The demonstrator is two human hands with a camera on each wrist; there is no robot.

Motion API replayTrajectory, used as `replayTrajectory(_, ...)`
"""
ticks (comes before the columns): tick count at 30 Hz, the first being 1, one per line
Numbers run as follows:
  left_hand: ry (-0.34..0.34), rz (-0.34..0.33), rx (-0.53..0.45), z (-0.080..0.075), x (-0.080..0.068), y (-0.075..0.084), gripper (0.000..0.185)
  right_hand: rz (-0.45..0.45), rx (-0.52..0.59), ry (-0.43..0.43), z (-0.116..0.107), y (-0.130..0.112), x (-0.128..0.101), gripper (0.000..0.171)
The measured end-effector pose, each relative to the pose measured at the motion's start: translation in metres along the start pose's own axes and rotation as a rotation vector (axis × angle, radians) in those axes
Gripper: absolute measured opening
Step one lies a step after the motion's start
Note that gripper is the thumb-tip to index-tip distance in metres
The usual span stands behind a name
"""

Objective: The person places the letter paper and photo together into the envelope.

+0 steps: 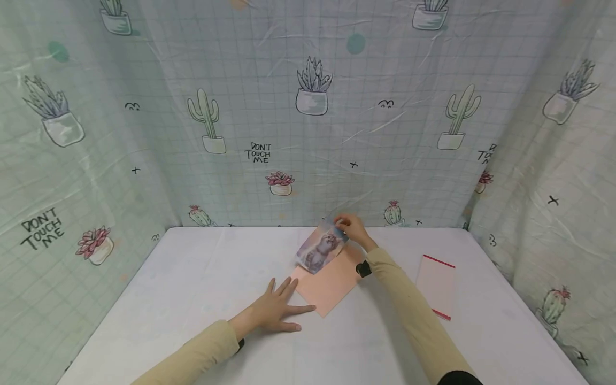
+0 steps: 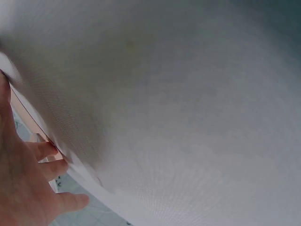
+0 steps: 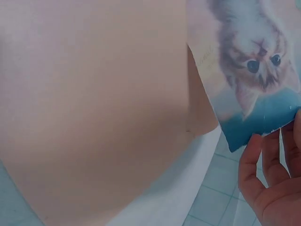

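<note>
Tan sleeves [image 1: 414,305] lie nearest the head camera, reaching in over the white table [image 1: 212,289]. Left hand [image 1: 271,312]: fingers spread wide, holding nothing, fingertips at the left edge of the peach paper [image 1: 327,289]. Right hand [image 1: 353,229]: fingers curled, gripping the far right corner of the kitten card [image 1: 320,248]. Card sits tilted over the far left part of the peach paper, beyond the left hand and just left of the right hand. Pale panel [image 1: 437,286] with red ends lies apart, right of the right forearm.

Left wrist view: table fills most of it; fingers extended and separated, strip of peach paper beside them.

Right wrist view: card appears inverted, fingertips at its blue edge; peach paper occupies the left.
</note>
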State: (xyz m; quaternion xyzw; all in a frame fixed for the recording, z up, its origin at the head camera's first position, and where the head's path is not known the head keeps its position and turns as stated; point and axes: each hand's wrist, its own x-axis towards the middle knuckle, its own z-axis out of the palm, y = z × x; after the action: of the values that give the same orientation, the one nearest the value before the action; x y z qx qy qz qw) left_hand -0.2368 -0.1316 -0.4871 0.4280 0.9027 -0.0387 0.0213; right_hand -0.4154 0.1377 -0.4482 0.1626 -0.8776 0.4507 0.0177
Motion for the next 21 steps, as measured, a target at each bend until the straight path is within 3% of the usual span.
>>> replayTrajectory(15,-0.014,-0.013,-0.011,-0.002,-0.001,0.001,0.054,-0.033,-0.008,-0.019,0.013,0.001,-0.015,0.015)
replayTrajectory(21,-0.007,-0.013,-0.007,-0.004,-0.001,0.002,0.053,-0.016,0.013,-0.042,0.015,0.012,-0.012,0.013)
